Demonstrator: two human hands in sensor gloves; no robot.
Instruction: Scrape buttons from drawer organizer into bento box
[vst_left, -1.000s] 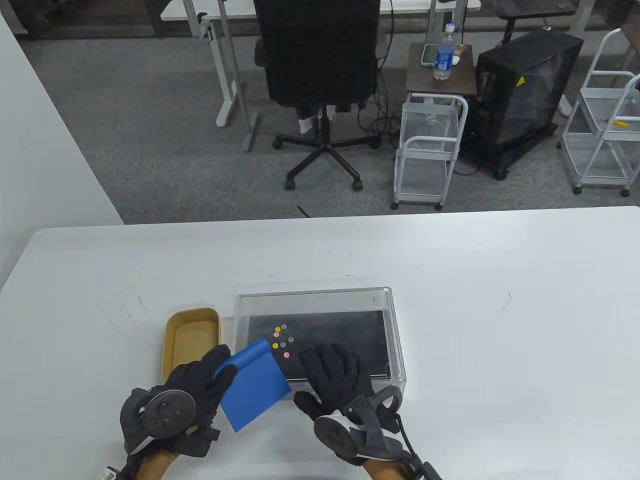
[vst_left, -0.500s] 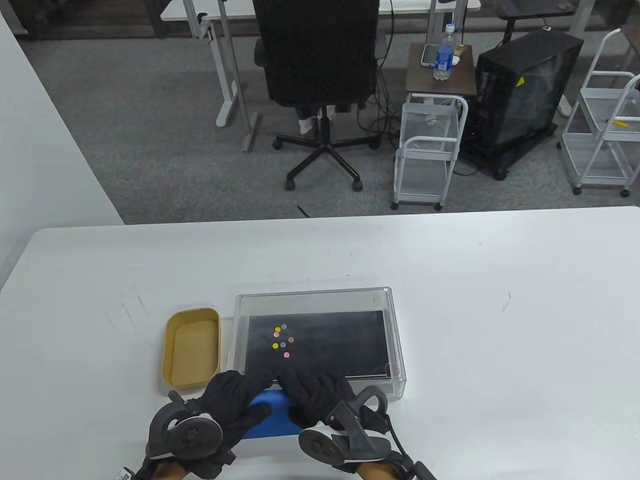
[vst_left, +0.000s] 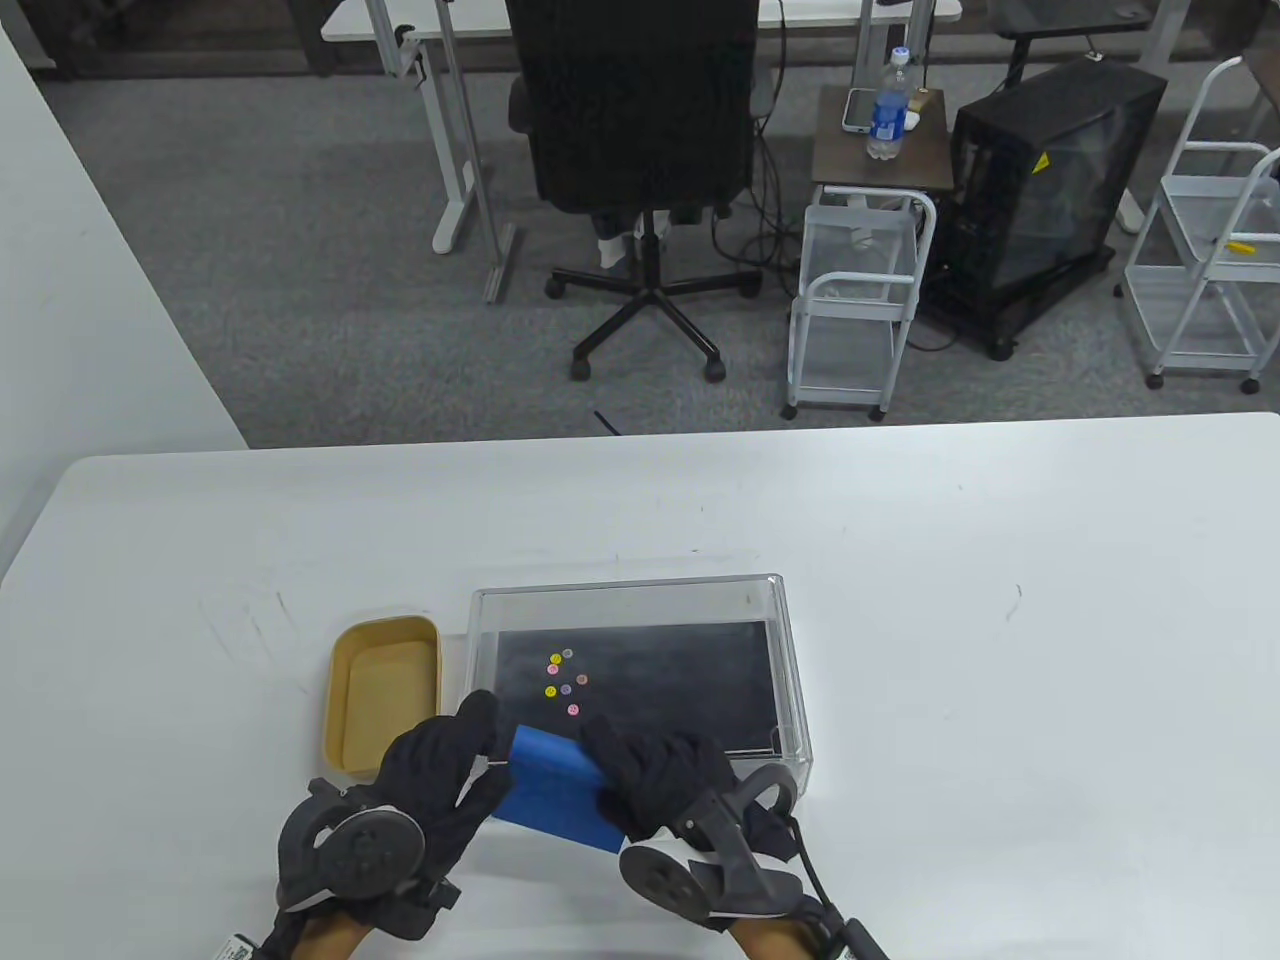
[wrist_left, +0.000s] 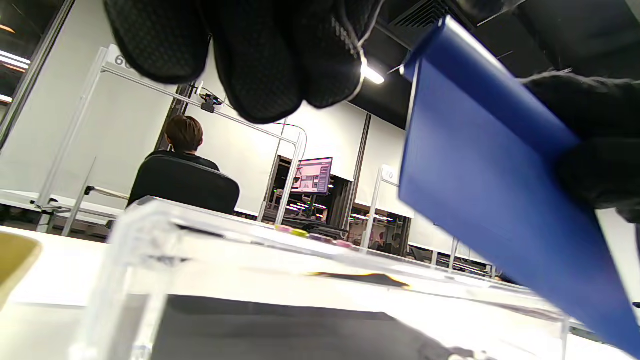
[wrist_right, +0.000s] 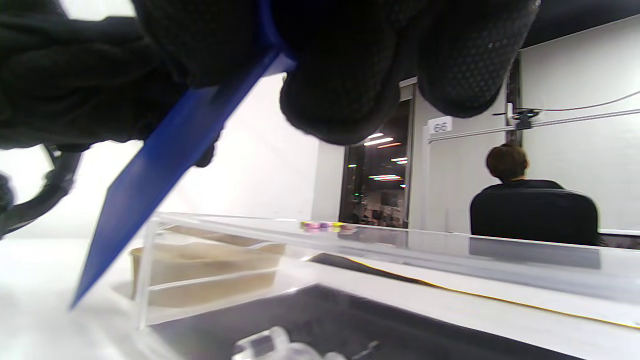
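Note:
A clear drawer organizer (vst_left: 792, 680) with a black floor holds several small coloured buttons (vst_left: 563, 680) near its left end. A tan bento box (vst_left: 385, 700) stands empty against its left side. My right hand (vst_left: 610, 775) grips a blue scraper (vst_left: 555, 790) at its right edge, tilted just in front of the organizer's near wall. My left hand (vst_left: 485, 750) is at the scraper's left edge; the left wrist view shows a gap between its fingers (wrist_left: 260, 60) and the scraper (wrist_left: 490, 190). The right wrist view shows the scraper (wrist_right: 150, 190) slanting down, with the buttons (wrist_right: 325, 226) beyond.
The white table (vst_left: 1000, 620) stretches far to the right and behind the organizer. Its near edge lies just below my wrists. An office chair (vst_left: 640, 150) and carts stand on the floor beyond the table.
One second ago my left hand held the scraper raised near the organizer's left corner. Both hands then pressed it down low on the table. Now it is lifted again, in my right hand.

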